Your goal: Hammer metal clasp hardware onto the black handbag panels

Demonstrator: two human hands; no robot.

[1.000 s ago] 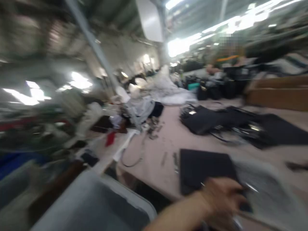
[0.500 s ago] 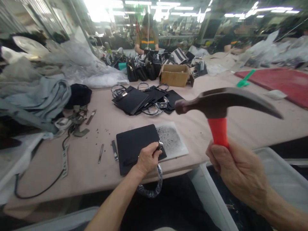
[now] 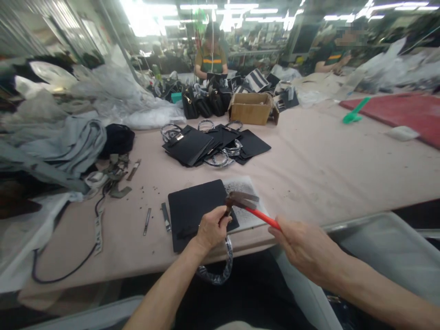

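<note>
My left hand (image 3: 213, 227) is closed around a short upright metal punch (image 3: 228, 211), held at the right part of a black bag panel (image 3: 195, 201). Much of the punch is hidden by the fingers and the hammer. My right hand (image 3: 299, 243) grips a claw hammer (image 3: 263, 217) by its red handle. The hammer's head is down at the punch's top, touching it or very close. Under the panel's right side lies a pale, speckled board (image 3: 252, 220). A plastic-wrapped bag handle (image 3: 228, 263) hangs from the panel over the table's front edge.
Stacked black panels with wrapped handles (image 3: 192, 144) lie farther back, before a cardboard box (image 3: 249, 112). Left of my panel are a metal rod (image 3: 147, 222), a flat grey tool (image 3: 166, 217) and a cable (image 3: 65, 277). A green tool (image 3: 355, 112) lies right. A co-worker (image 3: 211, 57) sits behind.
My right hand has swung the hammer down and left, from raised in the air to the top of the punch. My left hand stays in place on the panel.
</note>
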